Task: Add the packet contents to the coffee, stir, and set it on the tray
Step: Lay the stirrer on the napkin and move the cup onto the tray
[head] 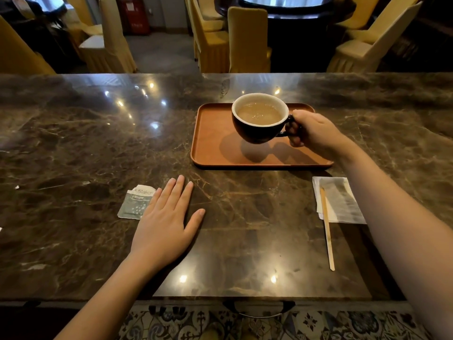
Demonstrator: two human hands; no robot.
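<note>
A dark coffee cup (259,119) with a white inside holds light brown coffee. My right hand (311,130) grips its handle and holds it in the air above the brown tray (213,143), its shadow falling on the tray. A torn grey packet (134,202) lies flat on the marble counter, its right edge partly under my little finger. My left hand (166,222) rests flat on the counter beside it, fingers spread, holding nothing. A wooden stir stick (327,227) lies with its far end on a white napkin (340,200).
The dark marble counter (73,143) stretches wide to both sides, and its front edge is near my body. Yellow covered chairs (247,38) and a dark round table (294,13) stand beyond the counter's far edge. A small white scrap (17,187) lies at far left.
</note>
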